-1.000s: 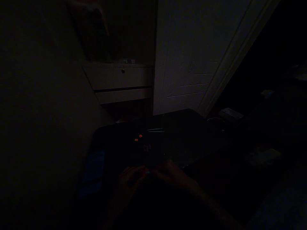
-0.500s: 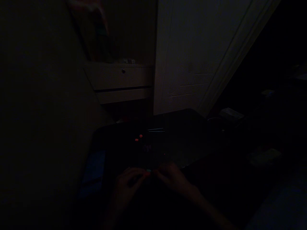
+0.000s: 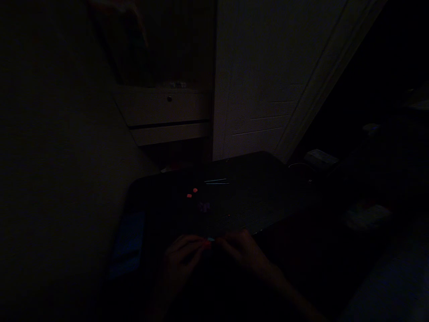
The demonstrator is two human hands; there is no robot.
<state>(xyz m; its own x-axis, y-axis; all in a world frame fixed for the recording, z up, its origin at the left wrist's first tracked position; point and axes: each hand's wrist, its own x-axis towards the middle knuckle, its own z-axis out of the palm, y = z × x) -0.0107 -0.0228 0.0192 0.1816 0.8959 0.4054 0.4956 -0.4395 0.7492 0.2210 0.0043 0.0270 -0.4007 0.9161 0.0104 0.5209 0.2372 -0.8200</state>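
Very little light falls on the scene. Over the near part of a dark table (image 3: 254,188), my left hand (image 3: 182,255) pinches a small pale-green and reddish piece (image 3: 210,239) between thumb and fingers. My right hand (image 3: 243,246) comes in from the right with its fingertips pressed together at that piece's other side; whether they grip it too is too dark to tell. Beyond my hands lie a small dark purplish object (image 3: 204,207) and a tiny red speck (image 3: 229,215). Two small red pieces, one squarish (image 3: 189,196) and one round (image 3: 195,190), rest farther back.
Two thin pale rods (image 3: 217,181), joined or crossing at one end, lie toward the table's back. A bluish flat rectangle (image 3: 127,246) is at the left edge. Behind the table stand a drawer unit (image 3: 187,109) and a pale panelled door (image 3: 254,80). A whitish box (image 3: 321,157) sits off to the right.
The view has shifted slightly and become dimmer. Slightly more of the pale-green piece shows between my fingertips; both hands stay in nearly the same place.
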